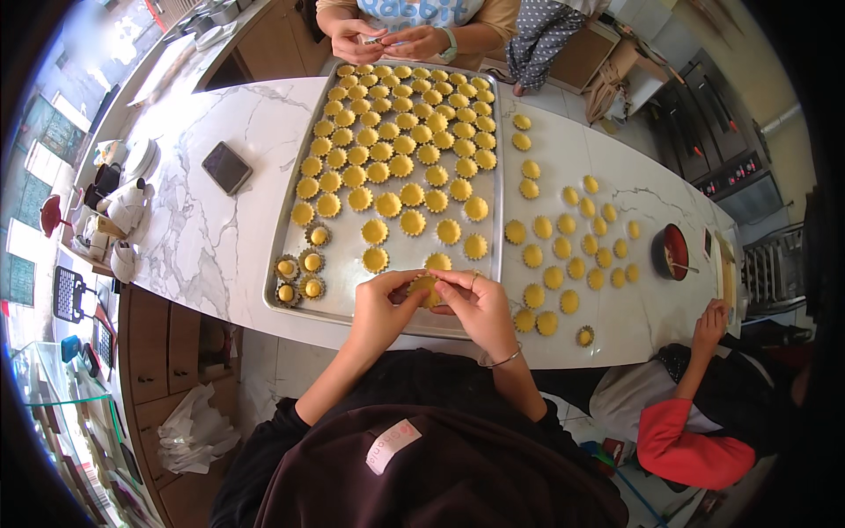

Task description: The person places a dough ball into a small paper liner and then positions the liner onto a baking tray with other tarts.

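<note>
- At far left edge: a cluttered side counter [106,220] with white cups and small utensils
- Upper left of centre: a dark square device [227,167] lying flat on the white marble table [202,238]
- Centre: a long metal baking tray [295,211] packed with rows of yellow tart shells [400,145], with a few filled ones in fluted moulds at its lower-left corner [299,275]
- Lower centre: left hand [380,304] and right hand [475,304] pinched together on one tart shell in a mould [426,289], held just over the tray's near edge, fingers of both clasping it
- Right of tray: loose tart shells [563,255] scattered on the marble
- Far right: a red bowl [673,251] with a spoon, and another person's hand [711,321] at the table edge
</note>
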A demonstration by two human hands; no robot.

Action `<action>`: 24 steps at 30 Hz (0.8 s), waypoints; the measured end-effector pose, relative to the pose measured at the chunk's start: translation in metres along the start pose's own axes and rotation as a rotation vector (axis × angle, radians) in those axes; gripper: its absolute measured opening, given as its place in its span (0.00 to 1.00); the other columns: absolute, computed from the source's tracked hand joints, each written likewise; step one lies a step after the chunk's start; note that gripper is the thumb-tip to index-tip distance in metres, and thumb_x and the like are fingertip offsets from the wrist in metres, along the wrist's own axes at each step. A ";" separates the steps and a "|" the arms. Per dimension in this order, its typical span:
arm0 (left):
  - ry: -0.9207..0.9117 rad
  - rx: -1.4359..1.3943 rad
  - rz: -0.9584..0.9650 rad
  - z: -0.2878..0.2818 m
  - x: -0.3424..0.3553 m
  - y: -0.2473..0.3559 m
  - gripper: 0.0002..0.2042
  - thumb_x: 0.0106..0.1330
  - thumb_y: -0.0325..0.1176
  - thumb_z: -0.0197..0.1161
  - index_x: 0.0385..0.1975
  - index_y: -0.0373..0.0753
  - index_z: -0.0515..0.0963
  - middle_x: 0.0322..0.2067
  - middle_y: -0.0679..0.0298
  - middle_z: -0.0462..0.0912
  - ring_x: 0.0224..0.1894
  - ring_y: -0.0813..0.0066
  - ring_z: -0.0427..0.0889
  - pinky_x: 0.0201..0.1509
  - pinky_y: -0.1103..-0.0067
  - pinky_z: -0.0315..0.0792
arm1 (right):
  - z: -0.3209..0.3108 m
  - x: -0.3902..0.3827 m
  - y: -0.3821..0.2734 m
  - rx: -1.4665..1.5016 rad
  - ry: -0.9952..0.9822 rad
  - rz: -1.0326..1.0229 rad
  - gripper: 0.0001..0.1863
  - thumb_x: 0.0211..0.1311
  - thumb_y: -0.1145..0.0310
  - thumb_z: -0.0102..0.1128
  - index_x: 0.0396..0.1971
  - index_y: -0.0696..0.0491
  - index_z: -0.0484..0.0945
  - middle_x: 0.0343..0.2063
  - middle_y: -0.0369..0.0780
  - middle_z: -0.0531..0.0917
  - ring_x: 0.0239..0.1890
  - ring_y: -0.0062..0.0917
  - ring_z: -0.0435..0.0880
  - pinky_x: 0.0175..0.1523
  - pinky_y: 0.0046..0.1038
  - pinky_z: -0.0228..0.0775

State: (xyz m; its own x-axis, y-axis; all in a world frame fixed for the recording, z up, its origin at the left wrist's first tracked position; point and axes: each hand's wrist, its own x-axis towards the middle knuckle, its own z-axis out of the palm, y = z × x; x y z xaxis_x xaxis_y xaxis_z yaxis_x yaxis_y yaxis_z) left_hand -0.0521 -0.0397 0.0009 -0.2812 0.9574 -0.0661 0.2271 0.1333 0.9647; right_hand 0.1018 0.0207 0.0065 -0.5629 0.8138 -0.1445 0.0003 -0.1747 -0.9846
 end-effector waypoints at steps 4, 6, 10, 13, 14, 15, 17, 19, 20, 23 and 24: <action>0.008 -0.071 -0.051 0.000 -0.001 0.005 0.13 0.56 0.24 0.65 0.41 0.29 0.79 0.30 0.56 0.83 0.31 0.79 0.82 0.36 0.83 0.76 | 0.002 0.001 -0.002 0.037 0.034 -0.014 0.13 0.64 0.74 0.54 0.46 0.62 0.76 0.41 0.39 0.79 0.40 0.21 0.80 0.41 0.22 0.81; 0.015 -0.053 -0.042 -0.001 0.000 0.003 0.12 0.56 0.24 0.65 0.40 0.28 0.79 0.29 0.56 0.83 0.31 0.79 0.82 0.37 0.83 0.76 | 0.002 0.000 -0.002 0.058 0.065 -0.019 0.13 0.63 0.75 0.55 0.46 0.62 0.76 0.40 0.40 0.79 0.39 0.22 0.82 0.40 0.21 0.81; 0.027 -0.017 -0.019 -0.001 0.001 0.000 0.11 0.57 0.25 0.64 0.39 0.28 0.79 0.29 0.55 0.84 0.32 0.77 0.82 0.38 0.82 0.76 | 0.008 -0.001 -0.008 -0.130 0.058 -0.163 0.12 0.61 0.75 0.57 0.44 0.60 0.78 0.37 0.40 0.79 0.38 0.22 0.82 0.39 0.21 0.81; 0.015 0.030 -0.003 -0.003 -0.002 0.008 0.11 0.57 0.24 0.63 0.39 0.28 0.79 0.29 0.54 0.84 0.33 0.76 0.83 0.38 0.82 0.77 | 0.006 0.003 -0.009 -0.283 0.088 -0.248 0.11 0.59 0.76 0.58 0.42 0.59 0.79 0.35 0.40 0.80 0.36 0.21 0.82 0.37 0.20 0.81; 0.015 0.029 -0.003 -0.002 -0.002 0.007 0.11 0.57 0.24 0.63 0.39 0.28 0.79 0.29 0.54 0.84 0.33 0.76 0.83 0.38 0.82 0.77 | 0.005 0.004 -0.007 -0.371 0.088 -0.284 0.10 0.59 0.76 0.58 0.41 0.59 0.80 0.34 0.41 0.80 0.35 0.21 0.82 0.36 0.20 0.81; 0.019 -0.020 0.002 -0.002 -0.002 0.006 0.10 0.57 0.24 0.63 0.39 0.28 0.79 0.29 0.54 0.84 0.33 0.76 0.83 0.38 0.81 0.77 | 0.004 0.005 -0.003 -0.372 0.089 -0.285 0.10 0.59 0.76 0.58 0.41 0.59 0.80 0.34 0.41 0.80 0.35 0.21 0.82 0.36 0.20 0.81; 0.023 -0.071 0.009 -0.002 -0.003 0.008 0.10 0.58 0.24 0.63 0.38 0.28 0.79 0.29 0.54 0.84 0.33 0.76 0.83 0.38 0.81 0.77 | 0.003 0.006 0.004 -0.293 0.133 -0.268 0.10 0.59 0.76 0.58 0.41 0.58 0.80 0.33 0.40 0.80 0.34 0.20 0.82 0.35 0.19 0.81; 0.016 -0.040 0.029 -0.003 -0.003 0.013 0.09 0.58 0.23 0.62 0.38 0.28 0.79 0.29 0.55 0.84 0.33 0.76 0.83 0.38 0.82 0.77 | 0.005 0.002 0.001 -0.245 0.107 -0.227 0.11 0.59 0.77 0.58 0.41 0.58 0.80 0.34 0.40 0.80 0.34 0.20 0.81 0.34 0.19 0.81; 0.018 -0.040 0.028 -0.003 -0.002 0.012 0.09 0.58 0.23 0.62 0.38 0.28 0.79 0.29 0.55 0.84 0.33 0.76 0.83 0.38 0.82 0.77 | 0.006 0.001 -0.001 -0.197 0.084 -0.186 0.11 0.59 0.77 0.57 0.42 0.58 0.80 0.34 0.40 0.80 0.34 0.20 0.81 0.34 0.20 0.81; 0.014 0.022 0.039 -0.005 -0.002 0.007 0.09 0.58 0.23 0.62 0.37 0.28 0.80 0.29 0.54 0.83 0.32 0.76 0.83 0.37 0.82 0.77 | 0.008 0.001 -0.009 -0.215 0.052 -0.216 0.12 0.60 0.77 0.56 0.44 0.58 0.79 0.36 0.40 0.79 0.36 0.19 0.81 0.34 0.20 0.82; 0.004 0.022 0.033 -0.005 -0.002 0.008 0.09 0.59 0.24 0.62 0.38 0.27 0.79 0.30 0.54 0.84 0.32 0.76 0.83 0.37 0.82 0.76 | 0.006 0.001 -0.007 -0.215 0.053 -0.217 0.12 0.60 0.77 0.56 0.44 0.58 0.79 0.36 0.40 0.79 0.36 0.19 0.81 0.34 0.20 0.82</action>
State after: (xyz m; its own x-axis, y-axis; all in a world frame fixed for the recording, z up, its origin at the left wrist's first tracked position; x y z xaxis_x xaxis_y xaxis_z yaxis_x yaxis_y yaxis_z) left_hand -0.0544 -0.0417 0.0095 -0.2766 0.9604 -0.0330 0.2569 0.1070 0.9605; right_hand 0.0960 0.0190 0.0139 -0.5248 0.8482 0.0719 0.0628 0.1228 -0.9904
